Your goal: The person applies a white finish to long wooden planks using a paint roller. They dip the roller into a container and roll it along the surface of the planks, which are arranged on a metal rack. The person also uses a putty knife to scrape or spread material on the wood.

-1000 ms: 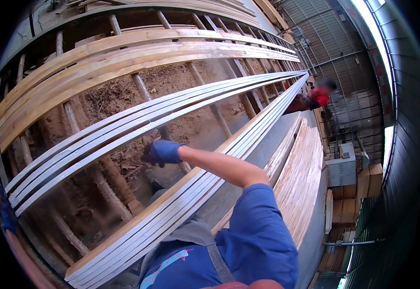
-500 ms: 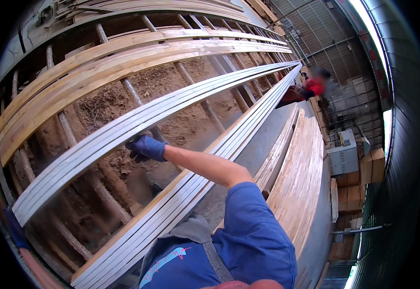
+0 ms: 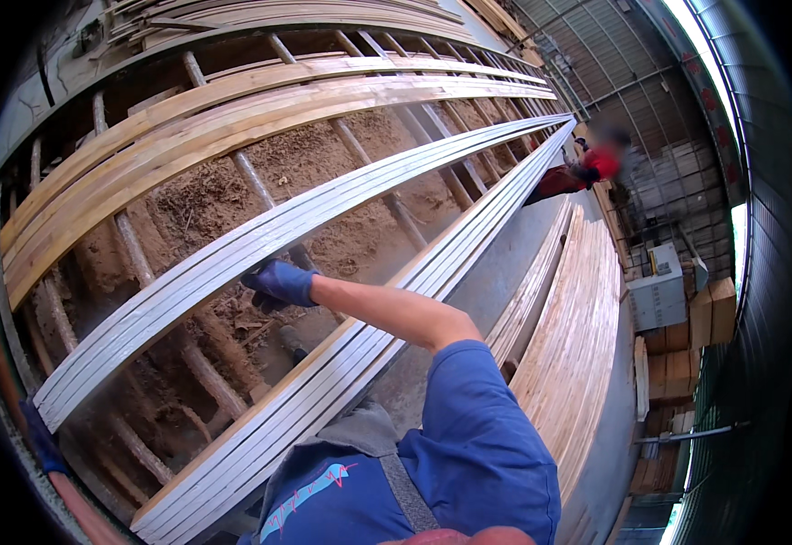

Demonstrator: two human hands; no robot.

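A long, slightly bowed set of white-faced wooden boards (image 3: 205, 270) runs from lower left to far right across rough crossbars. My right hand (image 3: 282, 284), in a dark blue glove, is closed at its near edge, with the fingers partly under the wood. At the left end, my left hand (image 3: 44, 442), gloved too, wraps against the boards' end; its fingertips are partly hidden. A second set of white-faced boards (image 3: 323, 386) lies nearer, right in front of my body. The two sets converge at their far ends.
Bare wooden boards (image 3: 178, 132) lie beyond on the crossbars (image 3: 205, 372), above brown sawdust (image 3: 205, 195). On the right is a stack of pale planks (image 3: 573, 345). A person in red (image 3: 596, 163) stands at the far end. A grey box (image 3: 658, 295) sits beside cut timber blocks.
The view has shifted slightly, and my left hand shows more fully at the boards' end. My right hand keeps its place at the near edge. The far person has leaned a little.
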